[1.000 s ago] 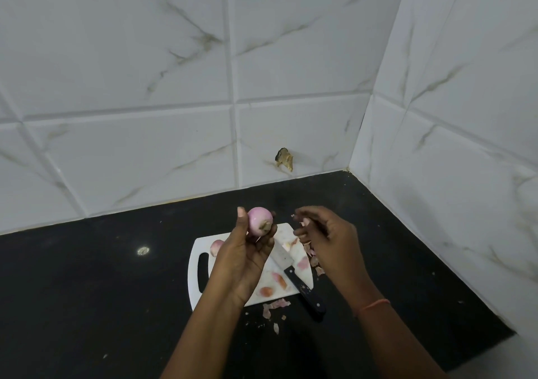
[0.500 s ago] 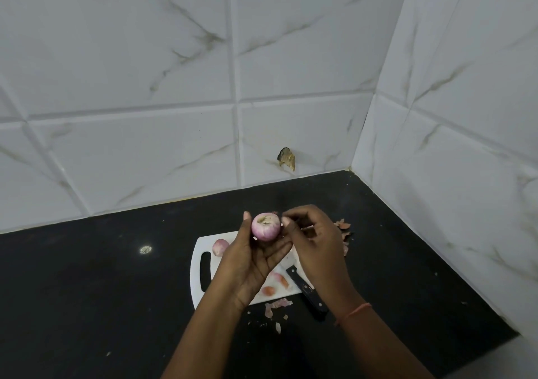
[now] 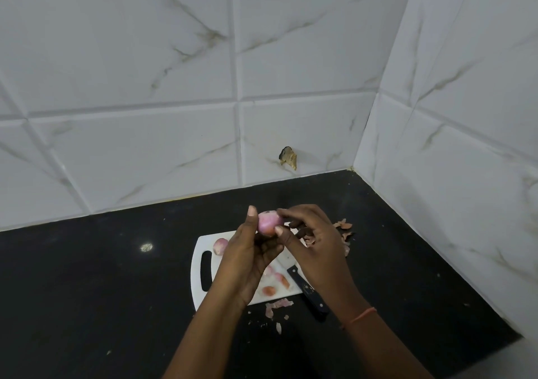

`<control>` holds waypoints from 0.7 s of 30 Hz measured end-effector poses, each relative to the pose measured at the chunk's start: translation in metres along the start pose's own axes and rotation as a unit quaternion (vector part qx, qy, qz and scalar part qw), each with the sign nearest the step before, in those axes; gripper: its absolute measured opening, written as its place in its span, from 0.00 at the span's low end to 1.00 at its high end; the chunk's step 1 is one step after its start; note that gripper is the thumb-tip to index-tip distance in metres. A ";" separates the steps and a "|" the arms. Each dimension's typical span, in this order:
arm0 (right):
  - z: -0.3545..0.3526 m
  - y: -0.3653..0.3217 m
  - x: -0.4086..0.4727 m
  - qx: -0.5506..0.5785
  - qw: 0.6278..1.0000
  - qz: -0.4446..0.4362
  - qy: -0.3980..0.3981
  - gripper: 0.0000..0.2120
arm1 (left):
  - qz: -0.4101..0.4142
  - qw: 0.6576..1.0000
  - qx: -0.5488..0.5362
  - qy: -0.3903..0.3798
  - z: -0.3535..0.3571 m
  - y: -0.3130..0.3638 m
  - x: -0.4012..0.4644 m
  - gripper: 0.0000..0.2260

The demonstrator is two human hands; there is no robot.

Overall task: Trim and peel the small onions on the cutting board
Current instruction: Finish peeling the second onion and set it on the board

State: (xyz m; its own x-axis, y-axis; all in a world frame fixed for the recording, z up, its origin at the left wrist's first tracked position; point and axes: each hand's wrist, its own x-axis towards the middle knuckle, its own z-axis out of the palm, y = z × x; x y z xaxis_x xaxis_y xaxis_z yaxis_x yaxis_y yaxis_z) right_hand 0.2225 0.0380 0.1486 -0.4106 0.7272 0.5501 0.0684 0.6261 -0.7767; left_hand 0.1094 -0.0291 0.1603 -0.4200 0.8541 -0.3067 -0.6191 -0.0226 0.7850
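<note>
A: Status on the hands?

B: Left hand (image 3: 247, 257) grips a small pink onion (image 3: 268, 223) at centre frame, raised above the cutting board (image 3: 205, 243). Thumb up on its left side, fingers curled beneath.

A: Right?

B: Right hand (image 3: 316, 247) pinches the same onion from the right, index on top, thumb at its lower edge. Orange thread on that wrist.

A: Other onions?

B: One more onion (image 3: 220, 246) on the board's upper left, beside the handle slot. Trimmed bits (image 3: 269, 290) lie on the board's lower right part.

A: Knife?

B: Knife (image 3: 308, 289) lies idle, black handle off the board's lower right edge on the black worktop (image 3: 102, 276); blade mostly hidden under the hands.

A: Waste?

B: Peel pile (image 3: 343, 230) on the worktop right of the hands, more peel scraps (image 3: 276, 306) just below the board.
</note>
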 end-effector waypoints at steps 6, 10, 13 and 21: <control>0.001 -0.001 0.002 0.016 0.999 -0.002 0.031 0.04 | 0.024 0.998 -0.049 -0.024 -0.001 0.002 -0.001 0.24; 0.002 0.001 0.003 0.022 0.998 0.047 0.042 0.04 | 0.030 0.997 -0.062 -0.034 0.000 0.002 -0.002 0.22; 0.001 0.003 0.006 0.019 0.996 0.075 0.033 0.04 | 0.040 0.997 -0.063 -0.033 -0.003 0.002 -0.001 0.21; 0.005 0.005 0.014 -0.137 0.989 0.047 -0.038 0.05 | 0.045 0.995 -0.081 -0.024 -0.004 0.000 0.000 0.22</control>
State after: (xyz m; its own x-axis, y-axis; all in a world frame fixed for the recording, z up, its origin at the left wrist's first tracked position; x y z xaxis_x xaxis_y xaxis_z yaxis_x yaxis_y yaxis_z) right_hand 0.2121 0.0496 0.1510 -0.4574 0.7686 0.4472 0.3493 0.6178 -0.7046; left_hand 0.1066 -0.0307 0.1585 -0.4482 0.8690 -0.2098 -0.6814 -0.1802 0.7093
